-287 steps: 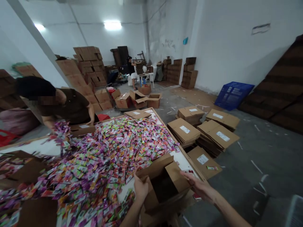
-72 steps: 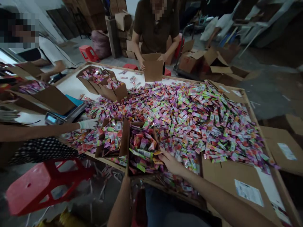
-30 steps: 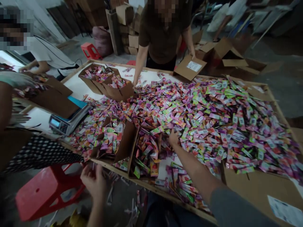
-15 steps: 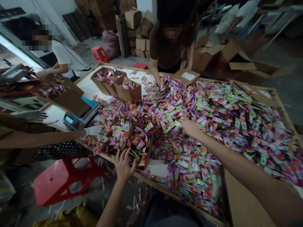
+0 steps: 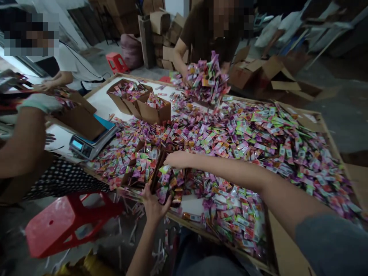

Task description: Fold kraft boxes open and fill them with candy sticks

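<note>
- Head view: a carton of small packets point(image 5: 158, 172) stands at the near edge of the white table point(image 5: 192, 203), between the person's two hands.
- The left hand point(image 5: 154, 204) is at the carton's near end, fingers and thumb spread wide against it.
- The right hand point(image 5: 178, 159) reaches over the carton's far end, just above the packets inside; whether its fingers clasp any, I cannot tell.
- Another filled carton point(image 5: 139, 147) stands just beside, on the left; loose packets point(image 5: 230, 140) heap beyond and to the right.
</note>
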A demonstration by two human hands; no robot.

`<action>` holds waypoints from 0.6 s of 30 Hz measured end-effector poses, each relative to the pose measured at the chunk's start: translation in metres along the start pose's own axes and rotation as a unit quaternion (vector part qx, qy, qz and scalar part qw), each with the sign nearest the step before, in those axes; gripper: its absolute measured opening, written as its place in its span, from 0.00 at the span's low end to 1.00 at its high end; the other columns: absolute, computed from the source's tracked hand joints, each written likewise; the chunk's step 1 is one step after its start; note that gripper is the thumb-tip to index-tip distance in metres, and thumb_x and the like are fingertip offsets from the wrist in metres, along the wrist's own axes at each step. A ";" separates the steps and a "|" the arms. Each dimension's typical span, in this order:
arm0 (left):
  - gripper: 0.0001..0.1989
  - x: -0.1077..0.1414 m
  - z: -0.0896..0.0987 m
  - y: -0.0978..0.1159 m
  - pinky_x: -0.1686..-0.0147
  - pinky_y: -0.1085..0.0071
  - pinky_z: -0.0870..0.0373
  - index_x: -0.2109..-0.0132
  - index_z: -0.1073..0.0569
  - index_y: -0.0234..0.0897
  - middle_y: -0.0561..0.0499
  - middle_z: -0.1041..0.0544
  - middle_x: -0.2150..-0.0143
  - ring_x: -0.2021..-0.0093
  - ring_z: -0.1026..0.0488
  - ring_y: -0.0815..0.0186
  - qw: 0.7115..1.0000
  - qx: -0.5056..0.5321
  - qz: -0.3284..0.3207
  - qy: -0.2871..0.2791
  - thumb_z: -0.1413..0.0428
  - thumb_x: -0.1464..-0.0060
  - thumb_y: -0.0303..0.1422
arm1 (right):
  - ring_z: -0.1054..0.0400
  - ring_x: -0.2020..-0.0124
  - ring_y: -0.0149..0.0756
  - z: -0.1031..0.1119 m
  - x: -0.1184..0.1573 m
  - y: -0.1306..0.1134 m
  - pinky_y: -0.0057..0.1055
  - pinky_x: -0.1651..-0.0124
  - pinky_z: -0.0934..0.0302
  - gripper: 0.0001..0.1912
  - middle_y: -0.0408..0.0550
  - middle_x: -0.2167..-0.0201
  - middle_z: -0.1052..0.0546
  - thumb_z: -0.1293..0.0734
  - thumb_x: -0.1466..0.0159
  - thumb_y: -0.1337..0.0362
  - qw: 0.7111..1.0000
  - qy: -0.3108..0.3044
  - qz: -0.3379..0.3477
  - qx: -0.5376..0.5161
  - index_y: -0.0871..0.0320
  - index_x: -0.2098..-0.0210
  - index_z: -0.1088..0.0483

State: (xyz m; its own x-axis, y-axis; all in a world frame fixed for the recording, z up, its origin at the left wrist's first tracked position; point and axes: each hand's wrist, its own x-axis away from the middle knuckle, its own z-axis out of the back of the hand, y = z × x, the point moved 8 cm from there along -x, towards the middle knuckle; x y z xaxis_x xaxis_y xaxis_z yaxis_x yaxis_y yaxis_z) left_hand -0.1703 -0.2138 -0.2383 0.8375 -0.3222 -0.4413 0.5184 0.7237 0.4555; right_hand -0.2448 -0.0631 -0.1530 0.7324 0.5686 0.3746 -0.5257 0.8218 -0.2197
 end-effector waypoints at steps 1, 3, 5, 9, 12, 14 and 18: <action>0.51 -0.001 0.005 0.007 0.42 0.44 0.40 0.30 0.62 0.28 0.30 0.34 0.42 0.39 0.38 0.42 0.999 -0.011 -0.030 0.020 0.42 0.49 0.46 | 0.28 0.54 0.44 0.005 0.001 0.006 0.30 0.60 0.39 0.17 0.55 0.55 0.23 0.36 0.39 0.76 1.000 0.021 -0.006 -0.016 0.60 0.52 0.27; 0.44 -0.003 0.014 0.021 0.41 0.42 0.43 0.32 0.50 0.34 0.32 0.32 0.43 0.37 0.40 0.42 0.995 -0.036 -0.082 0.046 0.40 0.49 0.43 | 0.28 0.57 0.42 0.024 0.006 0.020 0.29 0.62 0.41 0.13 0.54 0.58 0.22 0.35 0.40 0.75 0.995 0.072 -0.028 -0.067 0.62 0.55 0.28; 0.29 -0.003 0.017 0.034 0.39 0.40 0.48 0.39 0.34 0.42 0.37 0.29 0.46 0.36 0.41 0.43 0.990 -0.056 -0.117 0.048 0.40 0.48 0.36 | 0.28 0.60 0.40 0.045 0.008 0.031 0.28 0.63 0.43 0.11 0.53 0.61 0.22 0.35 0.40 0.74 0.984 0.118 -0.054 -0.118 0.63 0.57 0.29; 0.16 0.001 0.008 0.053 0.35 0.45 0.53 0.51 0.24 0.47 0.46 0.21 0.52 0.42 0.31 0.55 0.983 -0.033 -0.179 -0.015 0.45 0.45 0.25 | 0.30 0.56 0.41 0.075 -0.022 0.024 0.29 0.59 0.42 0.13 0.52 0.58 0.24 0.36 0.38 0.73 0.965 0.213 -0.060 -0.143 0.62 0.54 0.30; 0.14 0.001 0.007 0.053 0.36 0.45 0.51 0.53 0.22 0.45 0.46 0.20 0.53 0.42 0.31 0.54 0.988 -0.026 -0.154 -0.012 0.44 0.44 0.25 | 0.35 0.45 0.48 0.055 -0.066 0.001 0.38 0.47 0.42 0.26 0.58 0.46 0.29 0.30 0.39 0.61 0.971 0.206 -0.043 -0.118 0.59 0.43 0.35; 0.13 0.000 0.008 0.053 0.37 0.45 0.49 0.54 0.22 0.44 0.45 0.21 0.52 0.43 0.31 0.54 0.991 -0.031 -0.133 -0.002 0.44 0.44 0.26 | 0.44 0.37 0.57 0.018 -0.095 -0.014 0.48 0.38 0.50 0.41 0.61 0.35 0.39 0.25 0.46 0.54 0.985 0.129 -0.041 -0.110 0.56 0.37 0.40; 0.09 0.003 0.013 0.054 0.36 0.46 0.51 0.57 0.23 0.42 0.45 0.20 0.56 0.44 0.30 0.53 0.994 -0.044 -0.098 0.029 0.44 0.44 0.27 | 0.63 0.29 0.65 -0.037 -0.124 -0.025 0.61 0.33 0.65 0.41 0.58 0.28 0.53 0.26 0.45 0.52 0.988 0.012 -0.065 -0.136 0.55 0.36 0.39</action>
State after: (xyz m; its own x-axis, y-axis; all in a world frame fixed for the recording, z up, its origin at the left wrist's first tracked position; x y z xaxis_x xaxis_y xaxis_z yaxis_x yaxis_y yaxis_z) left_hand -0.1371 -0.1838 -0.2052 0.7090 -0.4287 -0.5599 0.6515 0.7021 0.2874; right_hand -0.3066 -0.1533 -0.2270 0.7981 0.4549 0.3951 -0.2921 0.8656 -0.4067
